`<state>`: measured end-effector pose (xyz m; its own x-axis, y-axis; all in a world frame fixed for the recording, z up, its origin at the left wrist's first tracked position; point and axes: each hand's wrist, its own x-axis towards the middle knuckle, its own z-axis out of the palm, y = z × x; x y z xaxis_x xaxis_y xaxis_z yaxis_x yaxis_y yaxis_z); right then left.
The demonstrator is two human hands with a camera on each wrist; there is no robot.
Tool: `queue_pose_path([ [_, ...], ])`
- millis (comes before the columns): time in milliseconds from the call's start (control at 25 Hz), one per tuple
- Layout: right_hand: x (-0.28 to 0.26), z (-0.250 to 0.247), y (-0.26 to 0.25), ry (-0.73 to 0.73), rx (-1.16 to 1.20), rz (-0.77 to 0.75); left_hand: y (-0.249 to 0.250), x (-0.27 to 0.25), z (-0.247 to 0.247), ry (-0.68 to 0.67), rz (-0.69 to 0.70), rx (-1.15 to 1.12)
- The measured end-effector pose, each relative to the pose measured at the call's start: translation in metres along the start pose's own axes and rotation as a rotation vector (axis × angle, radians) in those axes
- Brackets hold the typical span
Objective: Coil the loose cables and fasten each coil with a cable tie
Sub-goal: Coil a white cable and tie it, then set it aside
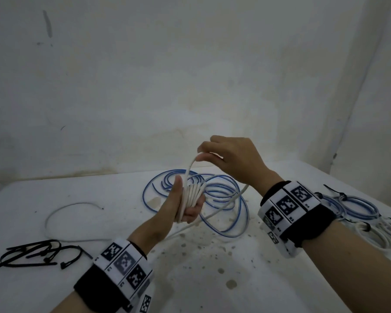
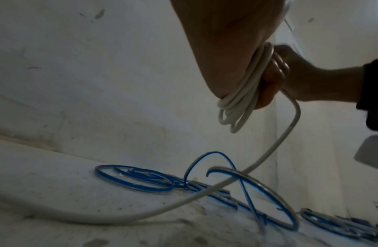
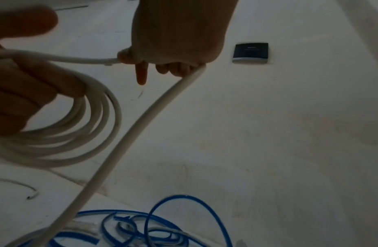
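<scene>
My left hand (image 1: 185,201) grips a coil of white cable (image 1: 191,195) with several loops, held above the table; the same coil (image 2: 241,98) shows in the left wrist view. My right hand (image 1: 226,157) is just above it and pinches the running length of the white cable (image 3: 141,117) at a high loop. That cable trails down to the table and off to the left, ending in a loose tail (image 1: 77,205). A loose blue cable (image 1: 212,195) lies tangled on the table behind my hands.
Black cable ties (image 1: 38,254) lie at the table's front left. Tied coils of blue and white cable (image 1: 359,213) sit at the right edge. The white table (image 1: 212,279) is stained, and a wall rises close behind. A dark wall plate (image 3: 250,52) is on the wall.
</scene>
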<state>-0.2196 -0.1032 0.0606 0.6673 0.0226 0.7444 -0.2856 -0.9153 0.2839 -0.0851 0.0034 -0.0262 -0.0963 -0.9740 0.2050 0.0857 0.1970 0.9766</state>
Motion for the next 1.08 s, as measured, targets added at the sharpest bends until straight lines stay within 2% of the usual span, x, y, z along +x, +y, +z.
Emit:
queue_pose_path([
  [120,-0.003,0.010,0.006,-0.160,0.149,0.272,0.012,-0.006,0.010,0.046,0.035,0.055],
  [200,-0.004,0.017,0.002,-0.246,0.225,0.379,0.016,-0.008,0.018,0.051,0.054,0.011],
  [320,-0.006,0.029,-0.008,-0.315,0.331,0.449,0.019,-0.012,0.025,-0.021,0.054,-0.203],
  [400,-0.010,0.036,-0.008,-0.328,0.376,0.440,0.025,-0.012,0.026,-0.031,0.079,-0.361],
  [520,-0.025,0.041,-0.003,-0.460,0.252,0.391,0.046,-0.006,0.019,0.137,0.219,-0.494],
  [600,-0.038,0.045,-0.002,-0.509,0.286,0.438,0.061,0.001,0.012,0.238,0.328,-0.443],
  [720,-0.045,0.044,-0.003,-0.409,0.497,0.545,0.078,0.008,0.002,0.345,0.405,-0.389],
  [800,-0.045,0.037,-0.005,-0.227,0.845,0.711,0.088,0.013,-0.010,0.410,0.470,-0.507],
  [880,-0.042,0.030,-0.012,-0.197,1.162,0.813,0.095,0.015,-0.028,0.457,0.552,-0.698],
  [920,-0.041,0.030,-0.015,-0.245,1.146,0.784,0.096,0.015,-0.038,0.472,0.586,-0.752],
  [960,-0.041,0.031,-0.016,-0.292,1.030,0.719,0.096,0.013,-0.045,0.478,0.607,-0.775],
  [1000,-0.041,0.033,-0.011,-0.298,0.835,0.627,0.097,0.011,-0.051,0.478,0.620,-0.779],
  [1080,-0.041,0.030,0.004,-0.210,0.427,0.462,0.099,0.006,-0.056,0.479,0.630,-0.772],
])
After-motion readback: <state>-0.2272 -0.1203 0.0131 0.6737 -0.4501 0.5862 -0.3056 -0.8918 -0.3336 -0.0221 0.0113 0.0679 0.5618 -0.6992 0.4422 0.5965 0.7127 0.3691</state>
